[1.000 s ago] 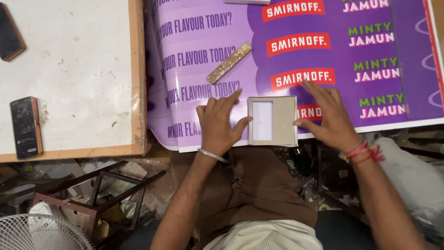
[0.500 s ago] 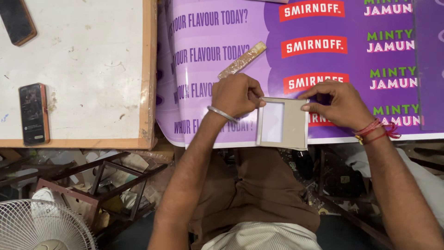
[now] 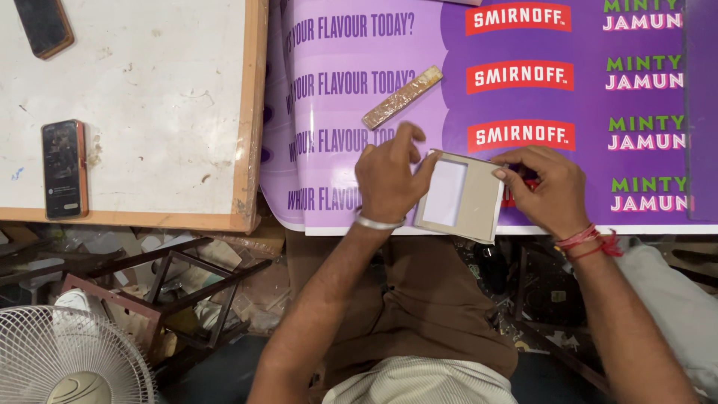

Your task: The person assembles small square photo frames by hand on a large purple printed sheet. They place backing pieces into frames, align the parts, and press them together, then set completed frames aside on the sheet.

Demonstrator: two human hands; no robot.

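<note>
While both hands grip it, a small cardboard frame [image 3: 460, 196] sits at the near edge of a purple printed sheet [image 3: 523, 105].

At the far left, a white board with a wooden rim [image 3: 250, 112] carries two dark phones [image 3: 63, 169], and a white fan [image 3: 67, 359] stands near, below a metal stool frame [image 3: 164, 292]. On the sheet, a flat brownish stick [image 3: 402, 96] lies tilted just beyond the left hand [image 3: 389, 176], whose fingers curl around the frame's left edge, a metal bangle on the wrist. Further right, the right hand [image 3: 550, 191] pinches the frame's right top corner, red thread tied around its wrist.
</note>
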